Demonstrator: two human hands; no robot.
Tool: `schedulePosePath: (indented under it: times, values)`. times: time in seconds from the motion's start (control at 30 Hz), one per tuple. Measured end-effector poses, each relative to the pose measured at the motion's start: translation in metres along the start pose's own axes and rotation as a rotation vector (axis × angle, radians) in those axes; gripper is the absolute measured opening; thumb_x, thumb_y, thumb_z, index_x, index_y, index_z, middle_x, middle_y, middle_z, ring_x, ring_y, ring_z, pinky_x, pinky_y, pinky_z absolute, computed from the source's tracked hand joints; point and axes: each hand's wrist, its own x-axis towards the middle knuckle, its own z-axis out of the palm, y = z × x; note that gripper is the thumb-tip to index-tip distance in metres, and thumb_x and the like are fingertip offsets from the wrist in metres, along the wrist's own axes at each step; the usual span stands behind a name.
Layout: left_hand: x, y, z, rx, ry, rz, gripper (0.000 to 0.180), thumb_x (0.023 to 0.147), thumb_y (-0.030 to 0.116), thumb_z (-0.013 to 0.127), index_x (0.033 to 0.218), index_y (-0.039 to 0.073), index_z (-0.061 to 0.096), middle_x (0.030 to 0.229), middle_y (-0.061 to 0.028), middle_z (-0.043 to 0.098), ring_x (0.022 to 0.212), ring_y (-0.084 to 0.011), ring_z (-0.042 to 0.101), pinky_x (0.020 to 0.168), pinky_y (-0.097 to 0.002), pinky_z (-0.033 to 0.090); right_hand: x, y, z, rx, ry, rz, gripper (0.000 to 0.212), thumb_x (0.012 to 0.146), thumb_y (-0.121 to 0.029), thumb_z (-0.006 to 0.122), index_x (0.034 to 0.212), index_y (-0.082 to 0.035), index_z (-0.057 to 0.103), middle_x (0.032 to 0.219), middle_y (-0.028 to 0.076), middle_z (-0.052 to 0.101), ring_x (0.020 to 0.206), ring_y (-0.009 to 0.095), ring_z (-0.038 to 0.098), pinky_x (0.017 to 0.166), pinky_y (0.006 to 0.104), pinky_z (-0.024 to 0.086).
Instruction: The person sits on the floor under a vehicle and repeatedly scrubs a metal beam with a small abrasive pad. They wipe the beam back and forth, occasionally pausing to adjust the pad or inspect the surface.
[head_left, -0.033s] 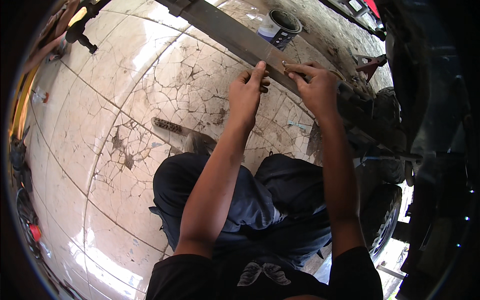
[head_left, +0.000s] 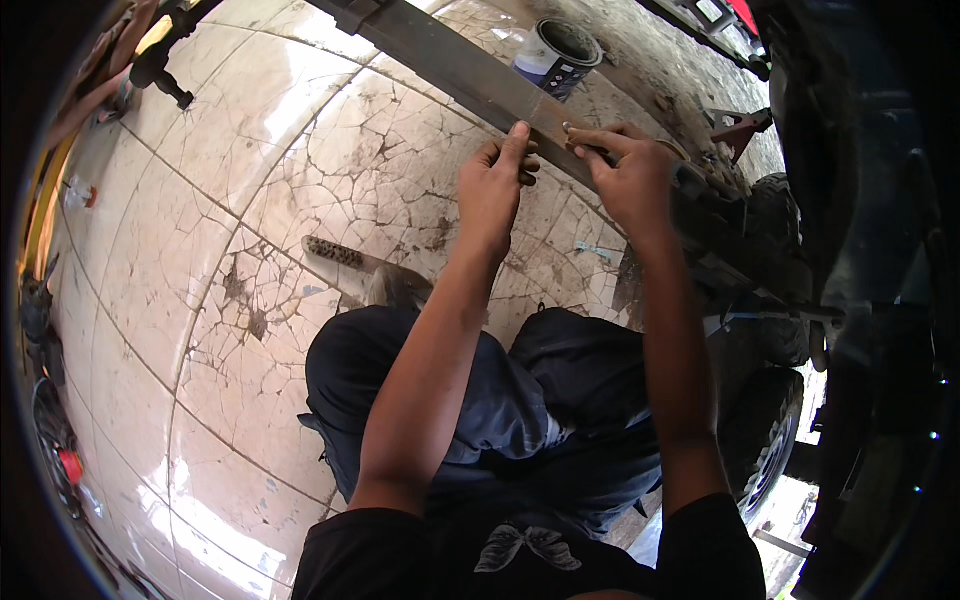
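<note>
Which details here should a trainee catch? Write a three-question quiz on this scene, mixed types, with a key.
1. Multiple choice: what lies on the cracked tile floor, to the left of the person's left forearm?
a) a hammer
b) a bristled brush
c) a coil of rope

2. True or false: the white and dark-blue can stands upright with its mouth open.

3. Fill in the blank: the left hand and the right hand are both held close to a long, dark ____ that crosses the view at a slant.

Key:
1. b
2. True
3. beam
</note>
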Motion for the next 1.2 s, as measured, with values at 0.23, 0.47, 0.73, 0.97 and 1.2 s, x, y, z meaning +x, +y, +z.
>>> schedulePosePath:
  times: [0.23, 0.47, 0.73, 0.97, 1.2]
  values:
    - [0.005, -0.001, 0.005, -0.022, 0.021, 0.145, 0.058, 0.107, 0.053, 0.061, 0.096, -0.003, 0.074, 0.086, -0.0083, 0.070, 0.078, -0.0145, 0.063, 0.073, -0.0299, 0.051, -0.003, 0.014, 0.022, 0.140, 0.141, 0.012, 0.021, 0.083, -0.014, 0.089, 0.103, -0.016, 0.086, 0.098, 0.006, 0.080, 0.085, 0.019, 0.077, 0.076, 0.0320, 0.058]
    - [0.006, -0.001, 0.002, -0.049, 0.032, 0.118, 0.059, 0.108, 0.052, 0.059, 0.095, -0.003, 0.074, 0.086, -0.0084, 0.071, 0.077, -0.0151, 0.063, 0.074, -0.0303, 0.051, 0.010, 0.011, 0.013, 0.192, 0.010, 0.112, 0.019, 0.084, -0.015, 0.088, 0.102, -0.015, 0.085, 0.095, 0.008, 0.082, 0.084, 0.016, 0.078, 0.079, 0.0299, 0.057]
    - [0.009, -0.020, 0.001, -0.090, 0.019, 0.084, 0.048, 0.111, 0.040, 0.057, 0.097, -0.003, 0.074, 0.085, -0.0081, 0.071, 0.078, -0.0149, 0.063, 0.073, -0.0307, 0.050, 0.044, -0.020, 0.034, 0.241, -0.018, 0.053, 0.022, 0.084, -0.013, 0.086, 0.105, -0.010, 0.083, 0.097, 0.008, 0.082, 0.091, 0.016, 0.078, 0.082, 0.0299, 0.058]
    - [0.014, -0.021, -0.009, -0.156, 0.096, 0.089, 0.039, 0.113, 0.032, 0.055, 0.104, -0.001, 0.073, 0.091, -0.0069, 0.071, 0.082, -0.0146, 0.063, 0.077, -0.0310, 0.050, 0.043, -0.006, 0.014, 0.104, -0.139, 0.061, 0.019, 0.084, -0.015, 0.086, 0.102, -0.011, 0.084, 0.099, 0.008, 0.082, 0.091, 0.018, 0.078, 0.084, 0.0317, 0.059]
    - [0.005, -0.022, 0.008, -0.224, 0.062, 0.081, 0.037, 0.113, 0.027, 0.053, 0.099, -0.001, 0.073, 0.087, -0.0068, 0.070, 0.078, -0.0144, 0.062, 0.075, -0.0310, 0.050, 0.052, -0.014, 0.012, 0.025, -0.207, -0.019, 0.022, 0.083, -0.022, 0.087, 0.102, -0.012, 0.084, 0.095, 0.008, 0.081, 0.086, 0.019, 0.078, 0.081, 0.0328, 0.059]
